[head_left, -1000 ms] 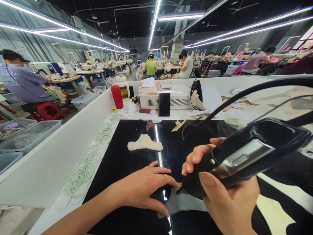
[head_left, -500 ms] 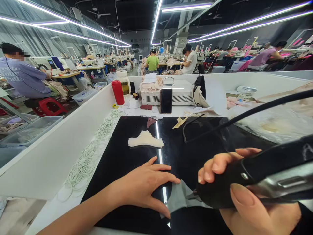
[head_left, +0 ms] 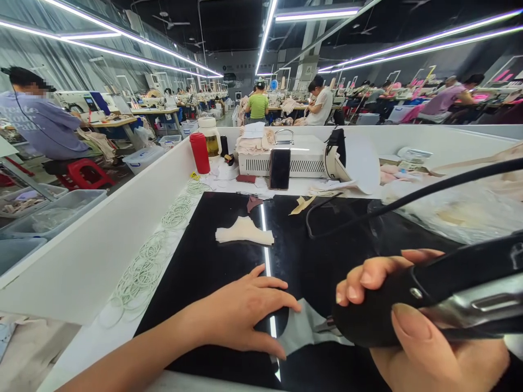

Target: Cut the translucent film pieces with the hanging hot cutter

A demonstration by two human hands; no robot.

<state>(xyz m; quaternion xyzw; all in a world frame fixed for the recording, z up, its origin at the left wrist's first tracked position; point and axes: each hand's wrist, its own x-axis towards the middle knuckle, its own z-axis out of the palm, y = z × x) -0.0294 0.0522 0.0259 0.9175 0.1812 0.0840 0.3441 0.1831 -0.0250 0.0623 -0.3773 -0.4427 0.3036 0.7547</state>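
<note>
My left hand lies with spread fingers on the glossy black board, its index fingertip and thumb at the left edge of a grey fabric piece. Wrapped round a black handheld tool with a metal lever is my right hand. The tool's small metal tip touches the right part of the grey fabric. Part of the fabric is hidden behind the tool. A stack of cream fabric pieces rests farther back on the board.
Green elastic loops line the left side. A red cup, a phone and a white machine stand behind the board. A black cable arches across the right, before a plastic bag. People sit beyond.
The tool and my right hand have shifted slightly right, and its metal tip shows more clearly on the fabric. My left hand has barely moved. The whole view has shifted a little.
</note>
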